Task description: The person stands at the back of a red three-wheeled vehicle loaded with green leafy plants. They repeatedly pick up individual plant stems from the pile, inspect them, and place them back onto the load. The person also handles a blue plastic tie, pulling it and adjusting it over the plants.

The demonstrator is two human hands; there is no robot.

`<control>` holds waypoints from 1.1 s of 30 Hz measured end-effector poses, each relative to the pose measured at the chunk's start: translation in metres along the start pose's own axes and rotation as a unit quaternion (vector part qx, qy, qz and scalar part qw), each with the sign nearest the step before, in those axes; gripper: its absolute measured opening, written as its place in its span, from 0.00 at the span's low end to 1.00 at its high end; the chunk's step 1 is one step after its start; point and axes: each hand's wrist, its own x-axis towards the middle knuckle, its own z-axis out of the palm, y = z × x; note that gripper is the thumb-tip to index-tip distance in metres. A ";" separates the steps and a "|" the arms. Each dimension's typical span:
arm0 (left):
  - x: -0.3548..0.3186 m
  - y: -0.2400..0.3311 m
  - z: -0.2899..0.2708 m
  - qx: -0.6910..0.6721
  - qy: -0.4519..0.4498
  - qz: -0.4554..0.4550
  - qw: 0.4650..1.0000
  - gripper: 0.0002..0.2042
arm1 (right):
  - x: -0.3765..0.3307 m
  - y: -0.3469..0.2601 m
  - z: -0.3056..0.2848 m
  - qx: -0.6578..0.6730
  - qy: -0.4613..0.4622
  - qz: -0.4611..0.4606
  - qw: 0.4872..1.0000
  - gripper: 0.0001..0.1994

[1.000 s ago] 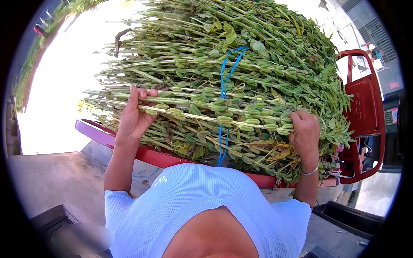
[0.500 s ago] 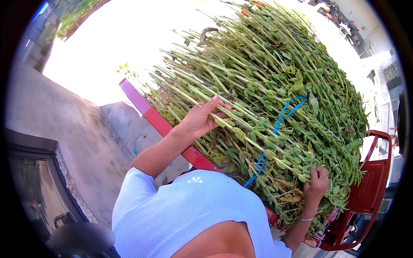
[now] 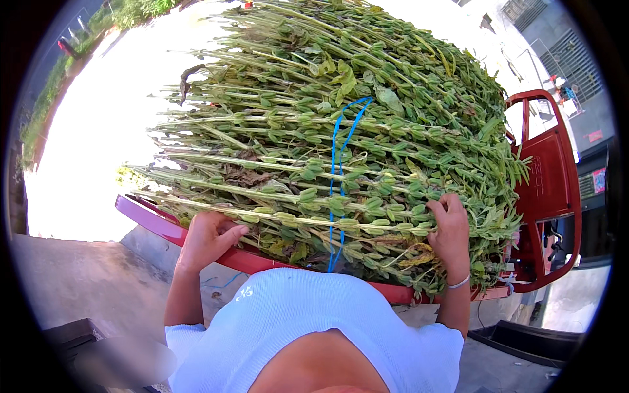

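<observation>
A big heap of green sesame stalks, studded with pods, lies with its bare stem ends to the left and leafy tips to the right. At its near left edge is my left hand, fingers curled at a long sesame stalk on the near side, thumb sticking out to the right. The leaves partly hide those fingertips. My right hand, a bracelet on its wrist, is closed on the podded end of that stalk. Between my hands a blue strap runs across the heap in a loop.
The heap rests on a red cart; its red side rail passes in front of my body. A red metal frame with a panel stands at the right end. Concrete lies at the left, and a dark tray-like object at the lower right.
The view has turned, so the heap now lies more level across it. My left hand has come down the stalk to the near edge by the rail, and the stalk lies lower against the heap.
</observation>
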 end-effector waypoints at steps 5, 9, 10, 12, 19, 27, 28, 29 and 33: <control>0.002 0.042 -0.018 0.176 -0.121 0.104 0.971 0.12 | 0.011 0.008 -0.042 0.142 -0.087 -0.036 0.985 0.30; 0.016 0.072 -0.008 0.162 -0.027 0.253 0.953 0.19 | 0.049 -0.001 -0.048 0.120 -0.001 -0.081 0.989 0.24; 0.022 0.081 0.001 0.226 -0.012 0.319 0.920 0.22 | 0.067 -0.006 -0.047 0.107 0.037 -0.094 0.989 0.23; 0.036 0.091 0.025 0.297 -0.028 0.402 0.865 0.28 | 0.105 -0.004 -0.027 0.059 0.102 -0.157 0.981 0.21; 0.096 0.096 0.101 0.408 -0.069 0.384 0.825 0.40 | 0.189 0.019 0.040 0.025 -0.002 -0.181 0.983 0.19; 0.110 0.074 0.118 0.450 -0.038 0.387 0.804 0.47 | 0.220 0.042 0.018 0.069 0.184 -0.151 0.969 0.17; 0.110 0.074 0.119 0.453 -0.036 0.387 0.802 0.47 | 0.226 0.045 0.015 0.054 0.234 -0.162 0.957 0.17; 0.110 0.074 0.119 0.457 -0.035 0.387 0.800 0.47 | 0.231 0.047 0.013 0.042 0.246 -0.151 0.956 0.17; 0.111 0.073 0.119 0.452 -0.036 0.390 0.801 0.46 | 0.228 0.041 -0.017 0.012 0.309 -0.148 0.940 0.16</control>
